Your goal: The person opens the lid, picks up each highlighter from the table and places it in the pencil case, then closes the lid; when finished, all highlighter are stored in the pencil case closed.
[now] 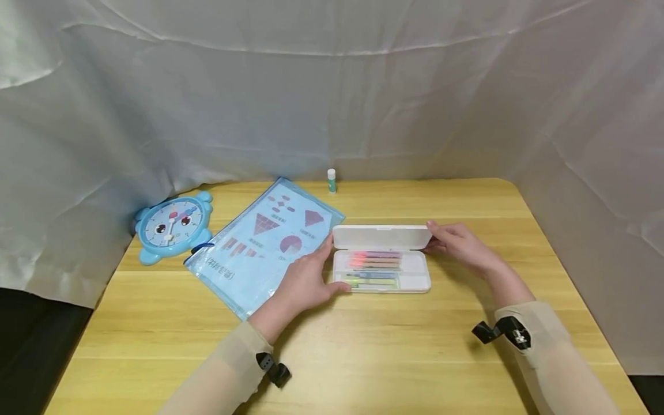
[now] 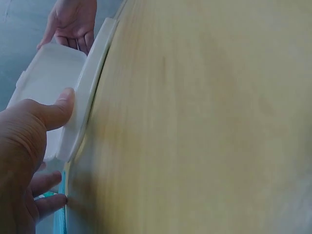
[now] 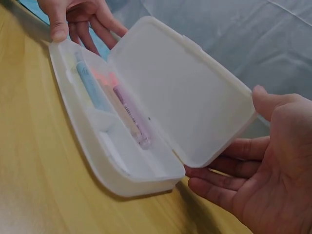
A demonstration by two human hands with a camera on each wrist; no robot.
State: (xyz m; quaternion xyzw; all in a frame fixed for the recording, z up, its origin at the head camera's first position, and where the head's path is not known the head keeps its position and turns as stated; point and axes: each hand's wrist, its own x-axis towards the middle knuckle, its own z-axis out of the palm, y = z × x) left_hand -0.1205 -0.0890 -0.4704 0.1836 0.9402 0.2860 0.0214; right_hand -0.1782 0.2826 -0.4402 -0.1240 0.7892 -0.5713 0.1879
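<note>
A white pencil case (image 1: 415, 282) lies on the table with its lid (image 1: 384, 236) raised. Inside it are several slim pens (image 1: 376, 260), pink, orange and purple at the back, blue and yellow at the front. My left hand (image 1: 306, 279) holds the left end of the case, its thumb on the front corner and its fingers spread toward the lid. At the other end, my right hand (image 1: 461, 248) pinches the lid's right edge, thumb on the upper corner; the right wrist view shows that hand's fingers (image 3: 239, 165) behind and below the lid.
A blue zip document pouch (image 1: 259, 242) with printed shapes lies left of the case, partly under the left hand. Beyond it sits a blue animal-faced toy clock (image 1: 173, 227). A glue stick (image 1: 331, 181) stands at the table's back edge, before a grey curtain (image 1: 332, 104).
</note>
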